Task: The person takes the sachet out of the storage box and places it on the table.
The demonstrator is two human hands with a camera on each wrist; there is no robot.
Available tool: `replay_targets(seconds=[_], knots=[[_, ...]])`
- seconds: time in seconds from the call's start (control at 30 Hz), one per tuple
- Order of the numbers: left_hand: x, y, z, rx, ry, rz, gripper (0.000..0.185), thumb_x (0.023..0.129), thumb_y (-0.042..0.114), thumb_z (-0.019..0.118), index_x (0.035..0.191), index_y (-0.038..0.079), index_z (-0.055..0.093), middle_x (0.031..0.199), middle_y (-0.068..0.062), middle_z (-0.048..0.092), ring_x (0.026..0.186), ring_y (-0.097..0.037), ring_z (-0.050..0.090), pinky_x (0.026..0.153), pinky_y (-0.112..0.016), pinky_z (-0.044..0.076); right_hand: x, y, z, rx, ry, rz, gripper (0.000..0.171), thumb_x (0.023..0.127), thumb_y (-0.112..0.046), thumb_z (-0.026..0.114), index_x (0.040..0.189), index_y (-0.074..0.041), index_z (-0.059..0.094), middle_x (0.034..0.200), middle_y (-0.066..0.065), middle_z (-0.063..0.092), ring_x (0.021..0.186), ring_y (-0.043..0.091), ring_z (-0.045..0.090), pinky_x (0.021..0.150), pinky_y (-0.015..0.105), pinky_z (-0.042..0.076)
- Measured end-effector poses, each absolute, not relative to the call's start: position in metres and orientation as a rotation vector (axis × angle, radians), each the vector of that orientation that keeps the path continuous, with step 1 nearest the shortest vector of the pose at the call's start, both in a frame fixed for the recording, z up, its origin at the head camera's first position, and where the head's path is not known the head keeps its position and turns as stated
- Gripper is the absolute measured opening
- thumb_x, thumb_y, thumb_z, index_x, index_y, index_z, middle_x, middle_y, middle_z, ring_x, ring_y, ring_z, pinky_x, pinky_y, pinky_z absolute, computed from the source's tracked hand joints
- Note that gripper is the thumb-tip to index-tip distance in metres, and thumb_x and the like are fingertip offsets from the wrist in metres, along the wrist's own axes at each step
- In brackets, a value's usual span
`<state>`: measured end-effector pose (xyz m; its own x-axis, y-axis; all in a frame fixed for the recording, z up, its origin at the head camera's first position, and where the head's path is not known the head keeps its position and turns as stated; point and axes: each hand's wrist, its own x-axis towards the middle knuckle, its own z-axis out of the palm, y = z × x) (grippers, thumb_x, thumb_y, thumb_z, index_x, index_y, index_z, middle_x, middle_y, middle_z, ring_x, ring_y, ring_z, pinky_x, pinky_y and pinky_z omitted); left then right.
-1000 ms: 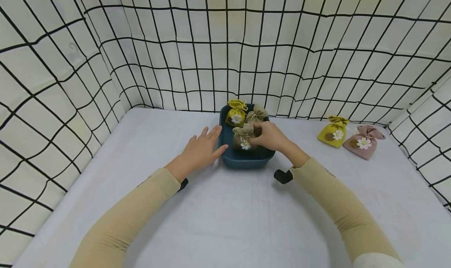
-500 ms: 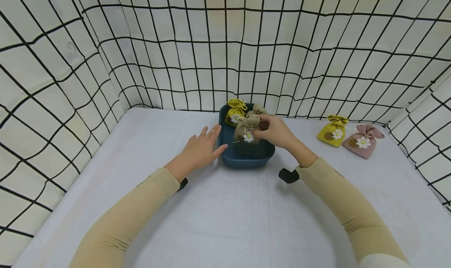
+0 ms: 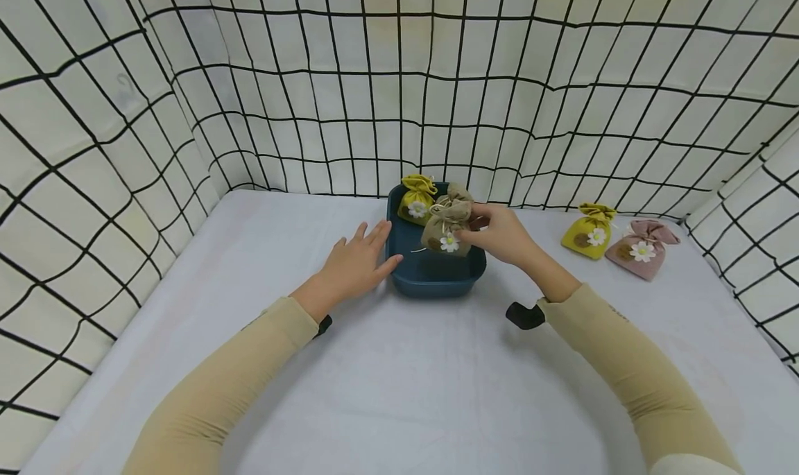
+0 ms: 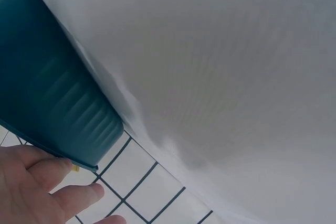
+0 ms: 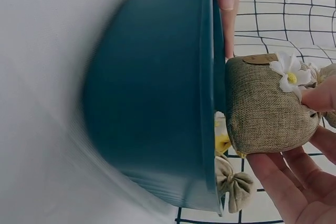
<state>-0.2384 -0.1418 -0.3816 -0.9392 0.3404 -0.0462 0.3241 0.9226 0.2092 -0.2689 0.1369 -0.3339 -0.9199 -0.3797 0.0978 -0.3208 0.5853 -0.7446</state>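
Note:
My right hand grips a beige drawstring pouch with a white daisy, thumb on one side and fingers on the other. In the right wrist view the burlap pouch is just above the rim of the blue plastic basin. Beside the basin's left rim, my left hand lies with fingers spread, the fingertips at the rim. Inside the basin, a yellow pouch stands at the back left. A second beige pouch is behind the held one, mostly hidden by it.
To the right on the white-covered table lie a yellow pouch and a pink pouch, both with white daisies. A black grid mesh over white walls closes off the back and sides.
My right hand has lifted the beige pouch up from inside the basin and shifted it slightly right. My left hand has stayed at the basin's rim.

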Motion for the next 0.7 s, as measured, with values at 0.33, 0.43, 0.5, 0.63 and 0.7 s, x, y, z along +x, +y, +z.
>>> replay_targets(seconds=[0.33, 0.43, 0.5, 0.63, 0.7], knots=[[-0.24, -0.143, -0.381, 0.509, 3.002, 0.302, 0.08, 0.108, 0.056, 0.04, 0.165, 0.008, 0.013, 0.169, -0.008, 0.017, 0.155, -0.039, 0.013, 0.115, -0.068, 0.022, -0.263, 0.142, -0.325, -0.632, 2.731, -1.288, 0.045, 0.093, -0.015, 0.075, 0.133, 0.002, 0.066, 0.122, 0.017, 0.069, 0.112, 0.032, 0.066, 0.088, 0.044, 0.055], [-0.24, -0.142, -0.381, 0.513, 2.998, 0.304, 0.08, 0.108, 0.056, 0.04, 0.166, 0.008, 0.013, 0.17, -0.008, 0.017, 0.155, -0.039, 0.013, 0.115, -0.068, 0.022, -0.26, 0.146, -0.324, -0.63, 2.719, -1.297, 0.047, 0.092, -0.015, 0.075, 0.135, 0.001, 0.065, 0.121, 0.017, 0.069, 0.111, 0.031, 0.066, 0.087, 0.043, 0.054], [-0.24, -0.142, -0.381, 0.515, 2.996, 0.303, 0.08, 0.108, 0.056, 0.04, 0.166, 0.008, 0.013, 0.17, -0.008, 0.017, 0.155, -0.039, 0.013, 0.115, -0.068, 0.022, -0.258, 0.148, -0.323, -0.63, 2.713, -1.304, 0.047, 0.092, -0.015, 0.075, 0.135, 0.001, 0.065, 0.121, 0.016, 0.069, 0.111, 0.031, 0.066, 0.086, 0.042, 0.054], [-0.24, -0.142, -0.381, 0.513, 2.989, 0.305, 0.08, 0.108, 0.056, 0.04, 0.166, 0.009, 0.012, 0.17, -0.008, 0.016, 0.155, -0.039, 0.013, 0.115, -0.068, 0.022, -0.252, 0.154, -0.32, -0.609, 2.701, -1.332, 0.047, 0.092, -0.016, 0.075, 0.135, 0.0, 0.065, 0.123, 0.016, 0.069, 0.112, 0.03, 0.066, 0.086, 0.043, 0.054], [-0.239, -0.142, -0.381, 0.511, 2.988, 0.305, 0.08, 0.108, 0.056, 0.04, 0.166, 0.009, 0.012, 0.17, -0.008, 0.016, 0.155, -0.039, 0.013, 0.115, -0.068, 0.022, -0.25, 0.156, -0.319, -0.606, 2.693, -1.352, 0.047, 0.092, -0.016, 0.075, 0.135, 0.0, 0.064, 0.124, 0.016, 0.068, 0.113, 0.03, 0.065, 0.088, 0.044, 0.054]])
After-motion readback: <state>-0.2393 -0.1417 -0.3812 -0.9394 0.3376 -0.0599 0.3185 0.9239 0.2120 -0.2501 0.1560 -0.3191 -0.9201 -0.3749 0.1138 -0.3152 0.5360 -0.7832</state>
